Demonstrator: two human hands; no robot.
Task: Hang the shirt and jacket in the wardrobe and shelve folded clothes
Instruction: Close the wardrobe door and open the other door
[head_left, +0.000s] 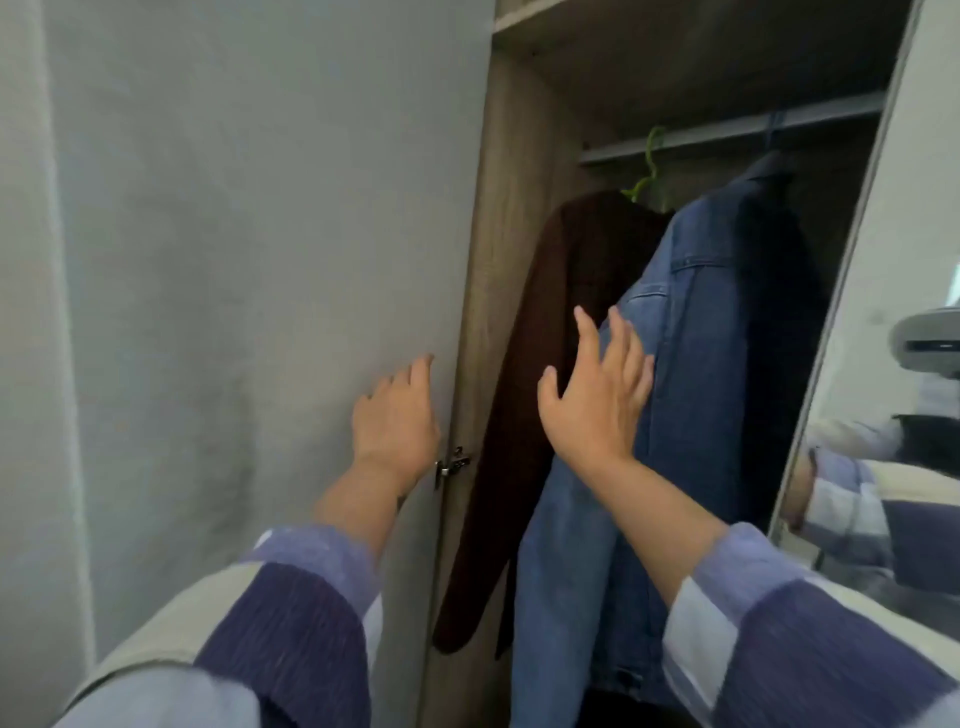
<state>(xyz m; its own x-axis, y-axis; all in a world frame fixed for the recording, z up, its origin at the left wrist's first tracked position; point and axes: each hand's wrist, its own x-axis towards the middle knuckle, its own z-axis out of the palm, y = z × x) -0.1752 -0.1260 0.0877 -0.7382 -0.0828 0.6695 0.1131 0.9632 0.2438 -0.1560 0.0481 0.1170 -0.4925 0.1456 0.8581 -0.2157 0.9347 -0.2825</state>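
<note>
Jacket (691, 364) and brown shirt (561, 332) hang on the rail (727, 132), so we smooth the denim gently with our right hand (597, 395), fingers spread, left hand (397, 421) flat against the door (260, 260).

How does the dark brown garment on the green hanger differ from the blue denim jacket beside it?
The dark brown garment is plain and hangs further left; the blue denim jacket shows stitched seams and a chest pocket. The right hand reaches at the denim jacket, not the brown garment. Both hang from the metal rail.
</note>
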